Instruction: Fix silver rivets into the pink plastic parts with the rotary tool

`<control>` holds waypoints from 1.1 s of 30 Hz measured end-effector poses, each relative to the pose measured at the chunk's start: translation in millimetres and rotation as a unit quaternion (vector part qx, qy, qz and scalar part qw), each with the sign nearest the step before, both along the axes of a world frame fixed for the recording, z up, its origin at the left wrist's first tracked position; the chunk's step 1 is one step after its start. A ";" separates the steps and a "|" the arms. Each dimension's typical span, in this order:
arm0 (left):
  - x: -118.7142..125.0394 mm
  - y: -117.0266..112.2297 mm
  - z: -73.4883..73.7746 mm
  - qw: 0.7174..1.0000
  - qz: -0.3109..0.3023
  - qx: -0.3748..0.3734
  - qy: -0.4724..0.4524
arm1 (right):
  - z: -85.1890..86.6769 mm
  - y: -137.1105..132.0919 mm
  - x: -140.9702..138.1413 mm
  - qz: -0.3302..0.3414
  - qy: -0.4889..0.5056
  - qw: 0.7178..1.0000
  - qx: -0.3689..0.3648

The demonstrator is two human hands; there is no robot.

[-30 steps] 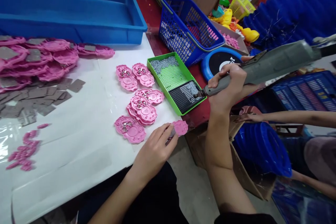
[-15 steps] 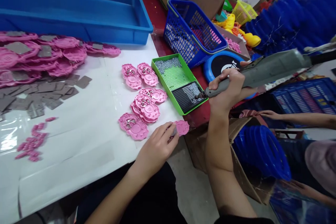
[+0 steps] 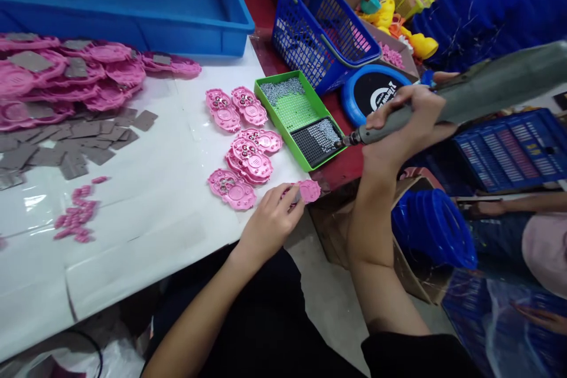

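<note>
Both hands grip, left (image 3: 271,217) a pink casing (image 3: 310,191) at table edge (image 3: 177,266), right (image 3: 410,111) a screwdriver (image 3: 496,84).

pink shells (image 3: 238,194): 12+ | screwdriver (image 3: 500,80): 1 | green screw tray (image 3: 297,112): 1 | black grid (image 3: 306,145): 1

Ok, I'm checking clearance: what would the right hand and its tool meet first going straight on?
Likely the black tray of metal pieces, at the tool's tip; whether they touch is unclear.
</note>
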State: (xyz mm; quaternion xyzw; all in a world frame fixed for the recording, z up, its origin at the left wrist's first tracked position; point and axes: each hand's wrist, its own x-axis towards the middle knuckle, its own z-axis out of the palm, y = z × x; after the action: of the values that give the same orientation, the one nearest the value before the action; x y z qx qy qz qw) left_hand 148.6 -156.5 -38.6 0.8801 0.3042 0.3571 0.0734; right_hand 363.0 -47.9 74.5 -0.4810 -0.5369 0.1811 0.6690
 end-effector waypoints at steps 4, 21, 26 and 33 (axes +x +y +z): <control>0.2 -0.5 0.4 1.000 0.001 0.022 0.017 | 9.5 -40.7 -45.2 0.001 0.084 0.991 0.103; 2.9 -2.2 -3.4 0.999 0.002 0.032 0.004 | -19.4 -58.9 -76.5 0.036 0.076 0.996 -0.016; 2.9 -1.5 -2.0 1.000 -0.002 0.027 -0.002 | -19.4 -57.0 -74.3 -0.001 0.080 0.997 -0.008; 2.7 -1.8 -0.7 1.000 0.002 0.030 -0.001 | -6.8 -56.5 -73.4 -0.028 0.109 0.994 0.010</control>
State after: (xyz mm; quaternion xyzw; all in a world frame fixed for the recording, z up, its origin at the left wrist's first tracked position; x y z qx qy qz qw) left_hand 151.2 -158.2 -39.2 0.8809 0.2952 0.3669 0.0469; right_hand 289.6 -104.4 67.7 -0.4668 -0.4484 0.2082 0.7333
